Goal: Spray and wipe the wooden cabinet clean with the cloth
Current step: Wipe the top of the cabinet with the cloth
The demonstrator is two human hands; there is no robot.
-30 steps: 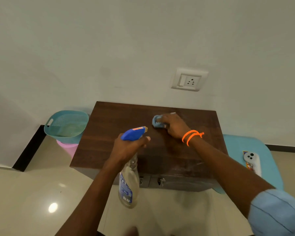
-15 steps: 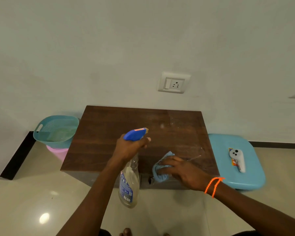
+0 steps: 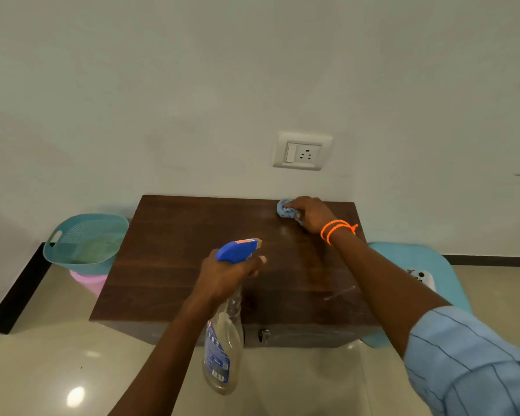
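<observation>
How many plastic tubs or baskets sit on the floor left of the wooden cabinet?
2: a teal perforated plastic basket beside the brown wooden cabinet, stacked on a pink plastic tub mostly hidden beneath.

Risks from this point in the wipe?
1. The right hand presses the blue cloth at the cabinet top's far edge by the wall; a longer stroke may hit the wall or miss the corner.
2. The left hand holds the spray bottle over the front edge, nozzle toward the wall socket; stray spray could wet it.
3. A white streak near the front right looks unwiped.
</observation>
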